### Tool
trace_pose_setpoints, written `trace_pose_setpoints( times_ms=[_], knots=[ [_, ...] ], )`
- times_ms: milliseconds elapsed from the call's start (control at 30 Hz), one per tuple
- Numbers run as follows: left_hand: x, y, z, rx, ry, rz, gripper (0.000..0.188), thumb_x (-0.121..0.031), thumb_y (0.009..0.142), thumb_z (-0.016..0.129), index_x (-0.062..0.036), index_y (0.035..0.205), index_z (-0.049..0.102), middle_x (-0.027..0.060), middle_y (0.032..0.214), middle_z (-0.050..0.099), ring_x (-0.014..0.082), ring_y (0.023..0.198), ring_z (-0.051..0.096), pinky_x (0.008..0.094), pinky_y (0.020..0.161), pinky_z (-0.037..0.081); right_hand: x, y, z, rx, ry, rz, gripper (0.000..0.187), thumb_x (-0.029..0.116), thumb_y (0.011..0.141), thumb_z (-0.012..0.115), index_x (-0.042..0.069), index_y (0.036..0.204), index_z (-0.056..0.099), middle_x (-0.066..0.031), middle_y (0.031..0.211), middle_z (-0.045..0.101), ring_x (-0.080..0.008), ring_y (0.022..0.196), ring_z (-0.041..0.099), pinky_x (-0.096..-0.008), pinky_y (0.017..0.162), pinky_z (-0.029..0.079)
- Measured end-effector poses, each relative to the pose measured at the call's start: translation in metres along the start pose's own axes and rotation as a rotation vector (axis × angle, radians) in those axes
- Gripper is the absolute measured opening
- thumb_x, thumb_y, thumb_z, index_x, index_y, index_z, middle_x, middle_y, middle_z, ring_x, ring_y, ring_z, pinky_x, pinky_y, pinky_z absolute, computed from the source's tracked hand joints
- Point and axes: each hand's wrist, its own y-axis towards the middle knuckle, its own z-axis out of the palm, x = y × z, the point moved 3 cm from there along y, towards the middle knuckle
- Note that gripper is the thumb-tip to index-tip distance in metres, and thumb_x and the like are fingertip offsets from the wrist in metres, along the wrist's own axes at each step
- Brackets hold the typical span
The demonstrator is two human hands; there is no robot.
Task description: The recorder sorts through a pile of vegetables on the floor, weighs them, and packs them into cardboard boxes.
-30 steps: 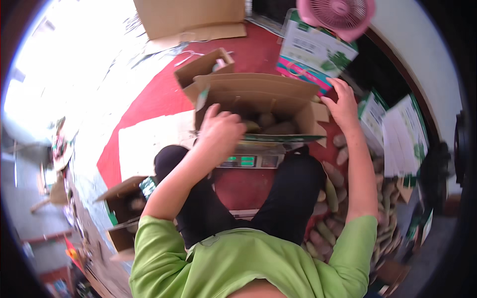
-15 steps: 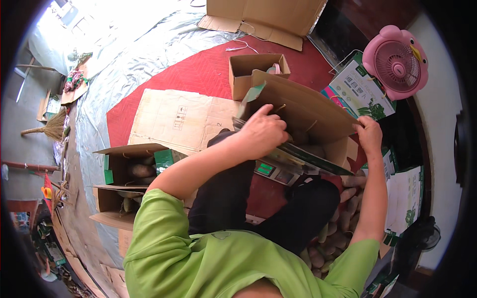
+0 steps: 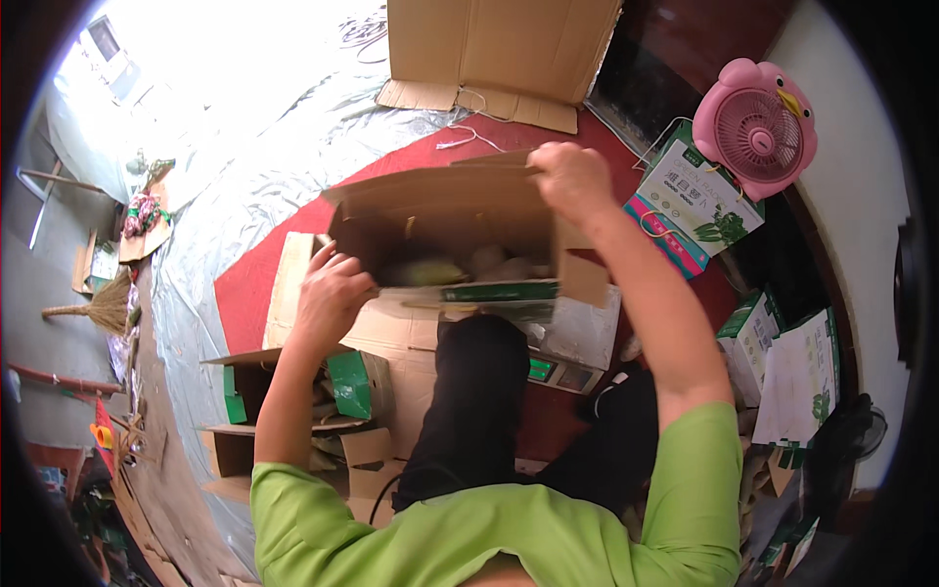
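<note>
An open cardboard box (image 3: pixel 460 191), brown inside with a green printed edge, is held between my two hands in front of my knees. Pale green, elongated root vegetables (image 3: pixel 430 271), apparently radishes, lie in it; blur and shadow hide their detail. My left hand (image 3: pixel 335 289) is closed on the box's left edge. At the far right corner, my right hand (image 3: pixel 575 184) pinches the upper rim. Just right of the box shows a scale (image 3: pixel 577 342) with a lit green display, its platform partly uncovered. Whether the box's underside touches anything cannot be seen.
Two open boxes, one with a green flap (image 3: pixel 350 383), stand by my left forearm. A flattened cardboard sheet (image 3: pixel 406 338) lies on the red mat (image 3: pixel 256 293). At the right are a pink fan (image 3: pixel 758 137) and white-green cartons (image 3: pixel 712 201). A tall cardboard piece (image 3: pixel 499 49) stands far off.
The box has moved left off the scale and turned to face me more squarely. My left hand shifted from its inside edge to the left side; my right hand moved left and farther away.
</note>
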Motion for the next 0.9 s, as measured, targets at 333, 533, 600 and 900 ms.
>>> trace_pose_setpoints(
  times_ms=[333,533,600,900],
  knots=[
    [0.094,-0.126,-0.044,0.181,0.409,-0.252,0.007,-0.016,0.069,0.068,-0.0128,0.064,0.065,0.0045,0.068,0.053,0.0229,0.078,0.057,0.0435,0.103,0.038,0.177,0.024,0.140,0.086,0.132,-0.152,0.008,0.016,0.073,0.060,0.013,0.075,0.067,-0.0040,0.080,0.067,-0.0232,0.080,0.066,-0.0410,0.065,0.050],
    [0.170,-0.207,-0.018,0.399,0.578,-0.291,0.004,-0.013,0.070,0.065,-0.0107,0.066,0.066,0.0087,0.072,0.057,0.0266,0.078,0.059,0.0410,0.091,0.045,0.244,0.013,0.200,0.447,0.322,-0.136,0.019,0.018,0.077,0.058,0.009,0.085,0.073,-0.0121,0.087,0.070,-0.0273,0.086,0.068,-0.0437,0.070,0.052],
    [0.164,-0.210,-0.034,0.428,0.448,-0.629,0.007,-0.010,0.074,0.062,-0.0071,0.074,0.068,0.0117,0.077,0.061,0.0300,0.082,0.060,0.0412,0.084,0.047,0.261,0.021,0.179,0.478,0.352,-0.212,0.019,0.017,0.077,0.062,0.008,0.090,0.072,-0.0146,0.095,0.070,-0.0260,0.090,0.068,-0.0418,0.075,0.052],
    [0.083,-0.108,-0.011,0.195,0.027,-0.376,0.021,-0.005,0.083,0.060,-0.0004,0.102,0.065,0.0156,0.103,0.064,0.0346,0.099,0.059,0.0418,0.087,0.046,0.104,0.012,0.105,0.536,0.370,0.125,0.042,0.039,0.083,0.063,0.004,0.104,0.068,-0.0135,0.103,0.068,-0.0283,0.101,0.064,-0.0425,0.083,0.051]
  ],
)
